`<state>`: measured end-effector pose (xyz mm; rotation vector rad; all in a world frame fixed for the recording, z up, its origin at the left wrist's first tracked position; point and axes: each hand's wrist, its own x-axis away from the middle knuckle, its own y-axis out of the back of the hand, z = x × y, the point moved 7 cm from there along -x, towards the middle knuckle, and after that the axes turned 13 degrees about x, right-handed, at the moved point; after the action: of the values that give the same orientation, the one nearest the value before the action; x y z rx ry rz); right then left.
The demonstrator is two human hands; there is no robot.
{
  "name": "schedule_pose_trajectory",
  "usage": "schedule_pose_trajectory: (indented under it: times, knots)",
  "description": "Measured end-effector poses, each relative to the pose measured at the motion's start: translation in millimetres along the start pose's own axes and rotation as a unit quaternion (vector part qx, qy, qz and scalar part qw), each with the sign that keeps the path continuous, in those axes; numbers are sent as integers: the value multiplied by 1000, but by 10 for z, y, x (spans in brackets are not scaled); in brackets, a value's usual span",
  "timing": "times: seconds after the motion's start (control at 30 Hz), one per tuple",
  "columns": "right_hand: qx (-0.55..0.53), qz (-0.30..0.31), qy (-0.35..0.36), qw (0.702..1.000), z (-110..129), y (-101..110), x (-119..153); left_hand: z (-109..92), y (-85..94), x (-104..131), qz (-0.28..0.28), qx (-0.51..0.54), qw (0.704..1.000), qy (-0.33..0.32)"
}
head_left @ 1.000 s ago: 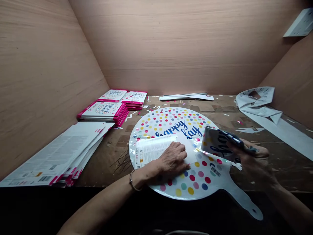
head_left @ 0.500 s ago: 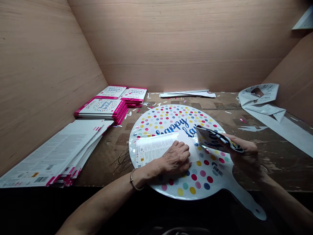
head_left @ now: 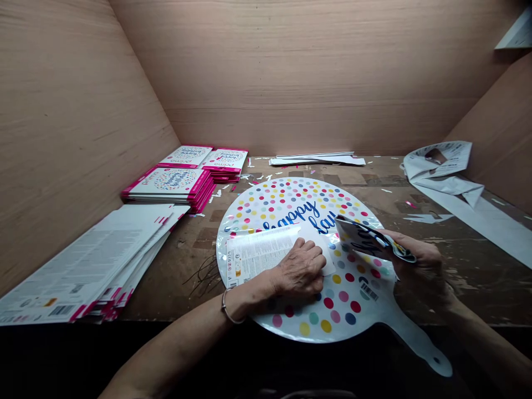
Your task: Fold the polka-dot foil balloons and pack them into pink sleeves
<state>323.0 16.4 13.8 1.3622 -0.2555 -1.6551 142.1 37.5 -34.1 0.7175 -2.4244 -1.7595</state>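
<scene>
A flat, shiny, round foil balloon [head_left: 286,194] with coloured dots, blue lettering and a long neck lies on the table. On top of it rests a white printed card [head_left: 257,252], its text side up. My left hand [head_left: 301,267] is closed, with curled fingers pressed on the card's right part; the fingertips are hidden underneath. Just above the balloon's right side, my right hand [head_left: 418,266] grips a folded foil balloon [head_left: 361,238], layered and tilted, with dark lettering on its face. Its lower edge comes close to the flat balloon.
Stacks of pink-edged birthday packs [head_left: 168,182] stand at the back left. A fanned pile of printed cards [head_left: 89,255] lies nearer on the left. White strips [head_left: 318,159] lie by the back wall, and a crumpled white band [head_left: 444,166] is at right. Paper scraps dot the brown tabletop [head_left: 399,194].
The folded balloon in my right hand has tilted slightly and shifted a little to the right. My left hand stays on the card. The whole view has moved slightly.
</scene>
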Motion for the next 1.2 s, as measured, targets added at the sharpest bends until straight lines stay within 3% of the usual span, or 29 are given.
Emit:
schedule_pose_trajectory:
  times: [0.4, 0.47, 0.53, 0.7, 0.83, 1.07, 1.2]
  knots:
    - [1, -22, 27, 999, 60, 23, -1, -9, -26, -10, -5, -25, 999, 20]
    - [-5, -15, 58, 998, 112, 8, -41, -23, -26, -5, -10, -35, 999, 13]
    - [5, -8, 132, 991, 216, -24, -92, -45, -30, 1, -12, -37, 999, 0]
    - [95, 67, 362, 925, 420, -284, -40, -90, 6, 25, -32, -17, 999, -25]
    - [117, 125, 478, 861, 472, -429, 169, -134, 9, 45, -42, -8, 997, -60]
    - [116, 152, 568, 801, 719, -372, 321, -300, 19, 83, -19, 28, 992, -124]
    - [70, 219, 534, 814, 759, -430, 349, -429, 34, 139, 4, 42, 986, -163]
